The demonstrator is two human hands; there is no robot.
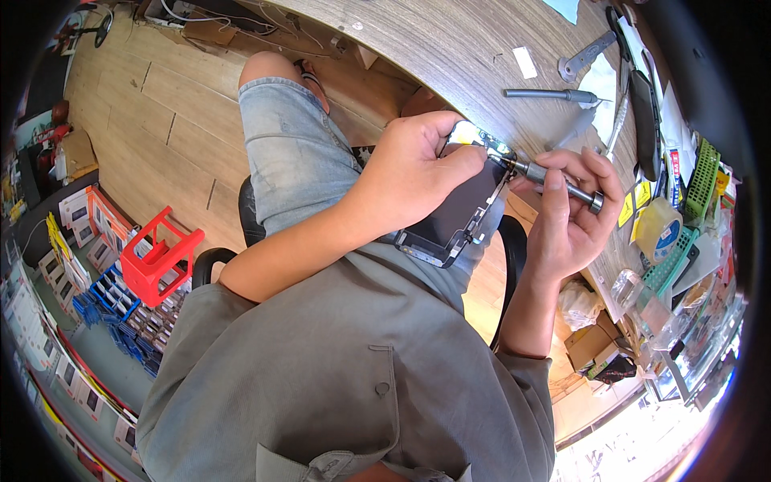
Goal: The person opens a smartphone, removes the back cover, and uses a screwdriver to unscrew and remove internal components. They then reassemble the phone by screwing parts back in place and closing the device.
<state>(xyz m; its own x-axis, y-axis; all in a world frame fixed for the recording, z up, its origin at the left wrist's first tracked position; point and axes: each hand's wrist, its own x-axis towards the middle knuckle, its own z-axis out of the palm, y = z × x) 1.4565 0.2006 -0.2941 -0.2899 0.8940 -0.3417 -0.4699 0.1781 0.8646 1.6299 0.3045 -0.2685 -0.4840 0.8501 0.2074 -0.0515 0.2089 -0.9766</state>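
Observation:
My left hand (414,169) grips an opened-up phone (450,217) by its upper end, thumb across the top. The phone tilts over my lap, just off the table edge; its dark flat inside and metal frame edge face up. Bright reflections lie on the parts near my left fingertips. In my right hand (574,217) is a slim grey metal screwdriver (574,189), held between thumb and fingers. Its tip meets the upper right part of the phone, beside my left thumb. The exact spot under the tip is too small to make out.
On the wooden table (450,48) lie a dark pen-shaped tool (546,95), a white slip (524,62) and a grey flat tool (586,56). A tape roll (660,233) and green plastic racks (703,177) crowd the right. A red plastic frame (148,269) stands at left.

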